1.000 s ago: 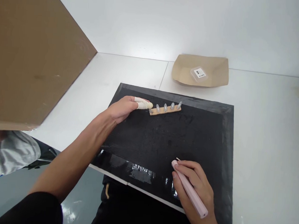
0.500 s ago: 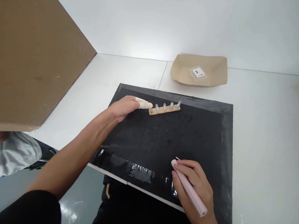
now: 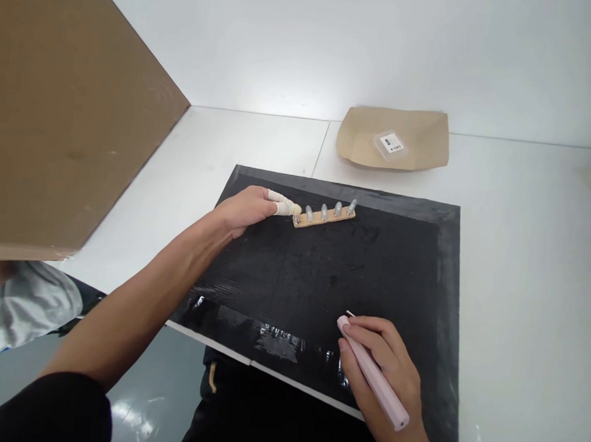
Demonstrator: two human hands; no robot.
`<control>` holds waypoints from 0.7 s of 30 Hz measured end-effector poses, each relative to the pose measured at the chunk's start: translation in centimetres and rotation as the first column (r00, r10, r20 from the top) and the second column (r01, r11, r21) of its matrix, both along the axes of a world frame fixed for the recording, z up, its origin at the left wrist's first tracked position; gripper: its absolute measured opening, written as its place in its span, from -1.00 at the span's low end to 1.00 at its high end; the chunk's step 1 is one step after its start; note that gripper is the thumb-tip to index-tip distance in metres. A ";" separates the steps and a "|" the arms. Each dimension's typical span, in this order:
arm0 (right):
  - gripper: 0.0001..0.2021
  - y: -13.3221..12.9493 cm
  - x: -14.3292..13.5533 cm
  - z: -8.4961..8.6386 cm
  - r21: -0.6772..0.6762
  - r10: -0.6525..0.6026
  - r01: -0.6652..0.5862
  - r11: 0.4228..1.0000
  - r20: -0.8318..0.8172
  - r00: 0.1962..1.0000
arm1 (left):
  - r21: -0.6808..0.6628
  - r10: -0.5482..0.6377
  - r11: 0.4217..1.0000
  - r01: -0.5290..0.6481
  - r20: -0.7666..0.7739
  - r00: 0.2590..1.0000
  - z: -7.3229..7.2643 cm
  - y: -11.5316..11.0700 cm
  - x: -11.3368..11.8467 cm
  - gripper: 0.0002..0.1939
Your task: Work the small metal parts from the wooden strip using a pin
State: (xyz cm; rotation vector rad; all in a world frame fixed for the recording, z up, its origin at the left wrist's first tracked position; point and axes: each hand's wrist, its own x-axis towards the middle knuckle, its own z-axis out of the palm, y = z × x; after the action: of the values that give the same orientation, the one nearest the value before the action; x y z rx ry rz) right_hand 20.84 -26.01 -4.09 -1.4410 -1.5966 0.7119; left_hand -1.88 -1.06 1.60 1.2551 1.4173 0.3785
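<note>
My left hand (image 3: 259,207), with pale covers on its fingertips, reaches over the upper left of the black mat (image 3: 297,268). Its closed fingertips are at the left end of a thin wooden strip (image 3: 330,216); what they pinch is too small to make out. Several silvery nail-shaped pieces (image 3: 324,211) stand along the strip. Near the mat's front edge my right hand (image 3: 386,370) is closed around a pale pink pen-like tool (image 3: 376,379). A thin light stick (image 3: 350,314) pokes out beside the tool's upper end, at the fingertips.
Behind the mat a brown paper tray (image 3: 425,142) holds a small clear case (image 3: 390,145) with a label. A large brown board (image 3: 82,101) rises at the left. Another person's grey sleeve (image 3: 35,302) shows at the lower left.
Almost nothing differs. My left forearm has shifted very slightly left, and the whole view has moved a little.
</note>
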 end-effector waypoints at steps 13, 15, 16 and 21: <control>-0.80 0.0 0.0 0.2 0.002 -0.017 0.017 1.000 0.001 1.000 | -0.005 -0.034 0.999 0.034 0.001 0.999 0.2 0.1 -0.2 -0.73; -0.80 0.1 0.0 0.2 0.003 -0.018 0.018 1.000 -0.003 1.000 | 0.001 -0.054 0.999 0.054 -0.013 0.998 0.3 0.1 -0.3 -0.73; -0.80 0.0 0.0 0.2 0.004 -0.020 0.020 1.000 -0.003 1.000 | 0.005 -0.063 0.998 0.063 -0.014 0.998 0.4 0.1 -0.3 -0.73; -0.79 0.0 -0.1 -0.1 -0.002 -0.017 0.017 1.000 0.011 1.000 | 0.031 -0.092 0.995 0.094 -0.075 0.993 0.7 -0.1 -0.1 -0.73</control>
State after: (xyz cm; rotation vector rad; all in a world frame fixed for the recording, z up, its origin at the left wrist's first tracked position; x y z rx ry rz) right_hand 20.79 -26.02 -4.16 -1.4604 -1.5908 0.6976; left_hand -1.97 -1.17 2.31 1.3702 1.4133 0.2974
